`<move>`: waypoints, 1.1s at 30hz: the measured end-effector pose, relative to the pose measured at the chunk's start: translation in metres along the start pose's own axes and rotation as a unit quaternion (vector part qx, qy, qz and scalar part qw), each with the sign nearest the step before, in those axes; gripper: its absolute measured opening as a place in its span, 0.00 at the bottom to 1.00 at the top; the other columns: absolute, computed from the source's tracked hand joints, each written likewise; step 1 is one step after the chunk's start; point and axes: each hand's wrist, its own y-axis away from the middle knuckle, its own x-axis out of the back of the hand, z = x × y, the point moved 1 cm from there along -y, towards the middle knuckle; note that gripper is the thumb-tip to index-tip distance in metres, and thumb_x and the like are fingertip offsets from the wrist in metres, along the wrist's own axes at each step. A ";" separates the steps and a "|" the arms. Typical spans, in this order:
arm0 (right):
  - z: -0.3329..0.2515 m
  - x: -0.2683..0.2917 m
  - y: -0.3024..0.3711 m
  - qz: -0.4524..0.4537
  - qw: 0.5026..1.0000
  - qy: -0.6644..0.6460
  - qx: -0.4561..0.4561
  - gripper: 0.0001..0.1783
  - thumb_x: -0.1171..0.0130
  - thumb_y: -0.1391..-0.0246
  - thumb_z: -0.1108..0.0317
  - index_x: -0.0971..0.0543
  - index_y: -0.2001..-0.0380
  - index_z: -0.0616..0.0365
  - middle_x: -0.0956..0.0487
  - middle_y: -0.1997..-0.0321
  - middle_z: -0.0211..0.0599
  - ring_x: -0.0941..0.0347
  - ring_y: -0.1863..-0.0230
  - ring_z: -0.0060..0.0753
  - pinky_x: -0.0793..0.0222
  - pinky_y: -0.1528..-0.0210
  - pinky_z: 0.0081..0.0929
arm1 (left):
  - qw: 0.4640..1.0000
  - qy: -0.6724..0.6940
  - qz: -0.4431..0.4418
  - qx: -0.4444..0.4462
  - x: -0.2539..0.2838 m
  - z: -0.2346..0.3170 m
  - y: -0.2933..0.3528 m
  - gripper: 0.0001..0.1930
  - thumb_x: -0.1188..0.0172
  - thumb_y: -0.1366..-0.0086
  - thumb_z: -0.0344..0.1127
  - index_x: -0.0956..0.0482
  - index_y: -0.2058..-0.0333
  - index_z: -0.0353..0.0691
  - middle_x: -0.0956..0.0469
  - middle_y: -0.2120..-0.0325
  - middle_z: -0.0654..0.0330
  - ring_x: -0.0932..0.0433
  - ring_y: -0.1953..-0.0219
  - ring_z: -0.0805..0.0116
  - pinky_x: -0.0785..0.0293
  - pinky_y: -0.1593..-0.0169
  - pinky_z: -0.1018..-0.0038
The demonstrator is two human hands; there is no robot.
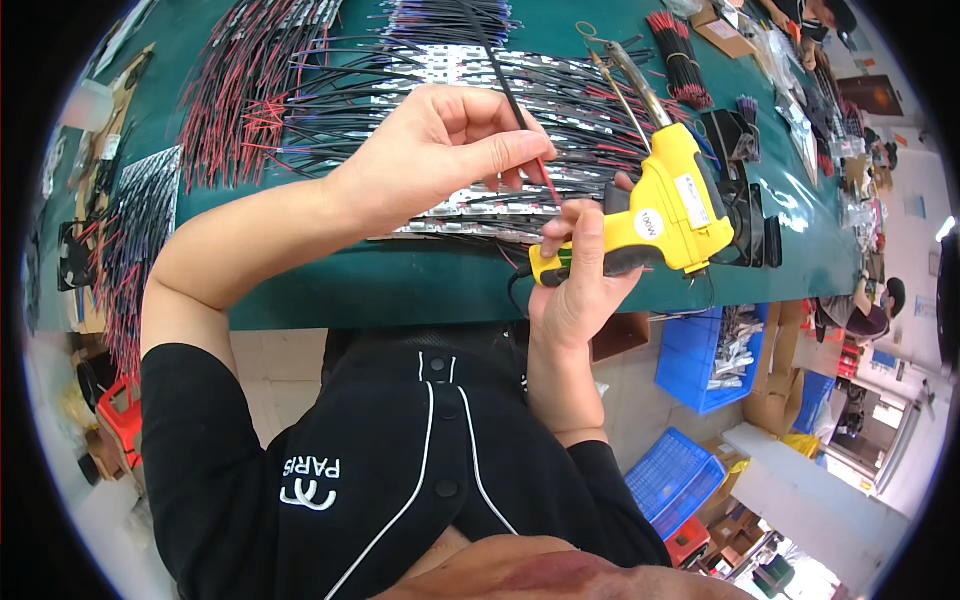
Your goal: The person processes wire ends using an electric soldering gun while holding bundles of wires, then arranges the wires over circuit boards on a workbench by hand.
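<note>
My left hand [450, 150] is raised over the table, thumb and fingers pinched on a thin black cable [510, 90] with a red lead at its lower end. That red end reaches down to the fingertips of my right hand [585, 265]. In the right hand is a yellow soldering gun [680, 200], gripped by its handle, its metal barrel and thin feed tube pointing away and up. Whether the right fingertips also touch the red lead I cannot tell. Under both hands lie rows of small silver-white parts [440, 65] with black wires attached.
Loose red and black wires [240, 100] cover the table's left, with another wired stack [145, 230] at its edge. A tied wire bundle [680, 60] lies far right on the green tabletop [400, 285]. Below stand blue crates [690, 360]. Other people sit at far right.
</note>
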 end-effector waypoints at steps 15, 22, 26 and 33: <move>-0.008 0.007 -0.012 0.026 0.997 0.038 0.055 0.32 0.41 0.55 0.83 0.39 0.45 0.61 0.26 0.69 0.33 0.32 0.77 0.18 0.35 0.77 0.13 | 0.923 -0.337 -0.167 -0.079 -0.008 -0.008 0.011 0.07 0.46 0.41 0.28 0.26 0.67 0.30 0.24 0.74 0.48 0.25 0.71 0.54 0.30 0.65 0.67; -0.010 0.005 -0.014 0.040 0.997 0.054 0.043 0.29 0.42 0.52 0.81 0.39 0.46 0.63 0.28 0.71 0.30 0.32 0.78 0.17 0.37 0.78 0.12 | 0.904 -0.348 -0.239 -0.063 -0.008 -0.010 0.013 0.07 0.46 0.45 0.27 0.26 0.68 0.29 0.24 0.74 0.49 0.25 0.69 0.51 0.30 0.65 0.65; -0.014 0.005 -0.018 0.064 0.994 0.055 0.069 0.28 0.42 0.50 0.78 0.39 0.46 0.60 0.27 0.70 0.30 0.32 0.79 0.16 0.38 0.79 0.12 | 0.905 -0.381 -0.185 -0.036 0.000 -0.001 0.013 0.11 0.46 0.46 0.26 0.24 0.63 0.31 0.23 0.74 0.51 0.24 0.70 0.55 0.28 0.65 0.68; -0.020 0.010 -0.023 0.107 0.985 0.066 0.120 0.23 0.44 0.47 0.71 0.37 0.48 0.60 0.28 0.67 0.33 0.34 0.74 0.16 0.40 0.79 0.12 | 0.899 -0.414 -0.050 -0.130 0.031 0.004 0.010 0.07 0.40 0.47 0.26 0.20 0.69 0.33 0.23 0.74 0.55 0.25 0.70 0.63 0.30 0.65 0.73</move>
